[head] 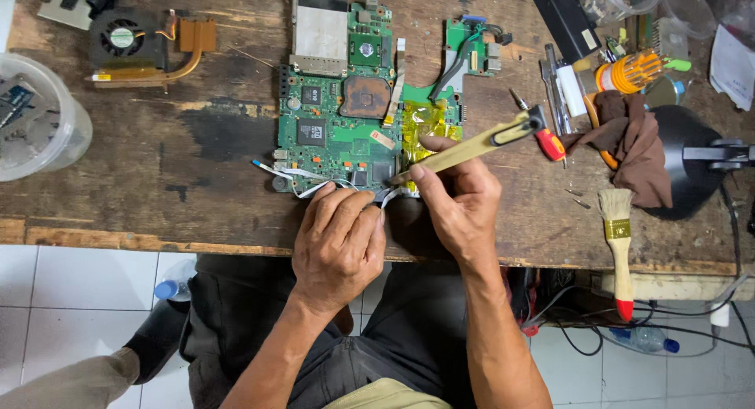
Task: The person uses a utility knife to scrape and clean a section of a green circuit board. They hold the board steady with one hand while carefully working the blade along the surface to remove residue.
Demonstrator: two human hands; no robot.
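- The right hand (460, 200) grips a pale yellow-handled brush (464, 148), its tip at the near edge of the green circuit board (334, 130).
- The left hand (340, 244) is curled, fingers pressing the board's near edge beside white ribbon cables (295, 175).
- The board lies mid-tabletop (197, 149), with a yellow film patch (429, 122) and a silver square shield (319, 33).
- A paintbrush (617, 240) with a red tip lies right; a fan with copper pipe (138, 47) sits far left, beside a clear plastic tub (39, 118).
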